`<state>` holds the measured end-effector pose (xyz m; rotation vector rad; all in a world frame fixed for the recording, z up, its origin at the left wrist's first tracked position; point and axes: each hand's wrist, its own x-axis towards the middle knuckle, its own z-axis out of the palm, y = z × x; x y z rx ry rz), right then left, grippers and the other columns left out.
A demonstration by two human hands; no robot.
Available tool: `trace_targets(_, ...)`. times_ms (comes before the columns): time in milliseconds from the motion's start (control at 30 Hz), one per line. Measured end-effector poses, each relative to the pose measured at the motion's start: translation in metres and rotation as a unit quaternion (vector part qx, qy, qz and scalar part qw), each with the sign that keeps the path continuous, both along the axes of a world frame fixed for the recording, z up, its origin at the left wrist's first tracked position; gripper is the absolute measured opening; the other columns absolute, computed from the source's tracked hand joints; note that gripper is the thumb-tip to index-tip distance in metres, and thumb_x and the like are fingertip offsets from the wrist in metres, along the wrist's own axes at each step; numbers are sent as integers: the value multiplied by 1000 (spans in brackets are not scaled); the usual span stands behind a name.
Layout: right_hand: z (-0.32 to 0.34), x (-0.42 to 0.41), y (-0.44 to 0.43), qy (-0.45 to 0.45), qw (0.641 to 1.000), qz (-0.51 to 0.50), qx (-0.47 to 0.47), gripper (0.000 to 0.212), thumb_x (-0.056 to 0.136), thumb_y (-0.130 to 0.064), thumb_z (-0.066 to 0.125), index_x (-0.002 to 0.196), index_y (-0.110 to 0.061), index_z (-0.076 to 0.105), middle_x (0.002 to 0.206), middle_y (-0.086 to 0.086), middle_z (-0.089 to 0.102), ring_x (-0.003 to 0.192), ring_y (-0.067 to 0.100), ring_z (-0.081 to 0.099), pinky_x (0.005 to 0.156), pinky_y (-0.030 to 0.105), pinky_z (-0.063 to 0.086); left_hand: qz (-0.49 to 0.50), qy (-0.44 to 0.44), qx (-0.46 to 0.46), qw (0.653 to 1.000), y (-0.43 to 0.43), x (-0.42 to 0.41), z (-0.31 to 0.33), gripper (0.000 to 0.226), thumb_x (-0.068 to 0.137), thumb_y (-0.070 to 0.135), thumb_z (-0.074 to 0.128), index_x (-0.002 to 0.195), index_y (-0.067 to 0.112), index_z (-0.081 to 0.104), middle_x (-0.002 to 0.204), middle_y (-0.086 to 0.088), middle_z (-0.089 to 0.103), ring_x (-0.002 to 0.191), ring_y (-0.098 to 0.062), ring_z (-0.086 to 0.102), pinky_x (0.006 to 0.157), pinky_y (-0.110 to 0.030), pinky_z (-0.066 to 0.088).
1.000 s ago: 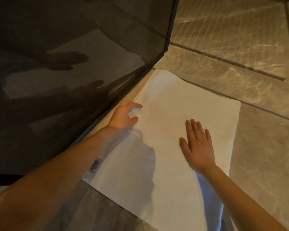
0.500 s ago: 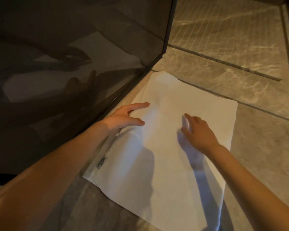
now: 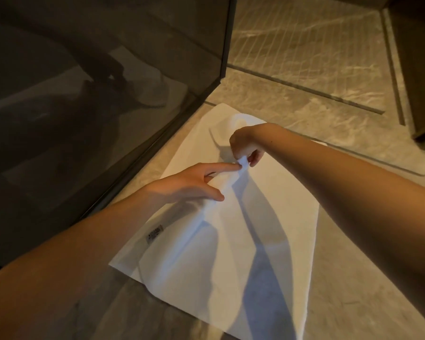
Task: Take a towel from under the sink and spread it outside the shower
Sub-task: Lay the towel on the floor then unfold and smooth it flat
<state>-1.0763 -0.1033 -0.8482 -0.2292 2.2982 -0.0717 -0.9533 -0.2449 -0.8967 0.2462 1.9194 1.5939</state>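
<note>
towel (image 3: 243,241) on floor tiles (image 3: 353,278) | right hand (image 3: 245,146) pinching its middle | left hand (image 3: 192,182) open, fingertip touching fold

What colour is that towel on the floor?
Plain white cloth towel, no pattern; the head view shows it.

Two bare forearms in frame, no sleeves visible up to the frame edges. Left arm enters from lower left; right arm enters from the right edge. No watch, bracelet or band on either wrist. Left hand (image 3: 194,179): no rings on the fingers that show; nails short, unpainted as far as can be told. Right hand (image 3: 245,146): seen from the back, fingers mostly hidden, no jewellery on the part in view. A few small dark specks on the right forearm. No gloves.
</note>
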Motion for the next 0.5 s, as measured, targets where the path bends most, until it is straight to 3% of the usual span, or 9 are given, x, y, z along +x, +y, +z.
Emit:
trace_targets(133, 0, 1, 36, 43, 996, -35, -66, 29, 94, -3, 43, 117, -1, 61, 114, 19, 59, 72, 25, 67, 60, 30, 59, -17, -32, -25, 999, 1, 4, -7, 60, 78, 19, 72, 124, 54, 56, 127, 24, 57, 112, 1, 58, 84, -16, 50)
trace_targets(233, -3, 12, 68, 61, 975, -106, -186, 47, 89, 4, 41, 123, -19, 64, 121, 7, 51, 84, 24, 61, 70, 29, 57, -24, -40, -32, 998, -2, 8, -9, 52, 83, 12, 68, 122, 46, 63, 123, 29, 60, 111, 7, 56, 84, -9, 46)
trace_targets(400, -23, 35, 115, 64, 886, -209, -409, 75, 80, 15, 50, 141, -27, 50, 145, -2, 39, 103, 14, 55, 68, 21, 56, -50, -125, 19, 991, -5, 11, -9, 57, 79, 11, 69, 129, 37, 60, 142, 12, 51, 126, -11, 52, 106, -31, 43)
trace_targets(500, -28, 46, 135, 54, 836, -237, -493, 84, 76, 19, 45, 141, -35, 49, 147, -12, 35, 112, 9, 51, 77, 28, 51, -34, -146, 46, 988, 6, 12, -4, 56, 81, 0, 64, 126, 34, 64, 138, 14, 55, 121, -10, 56, 103, -29, 46)
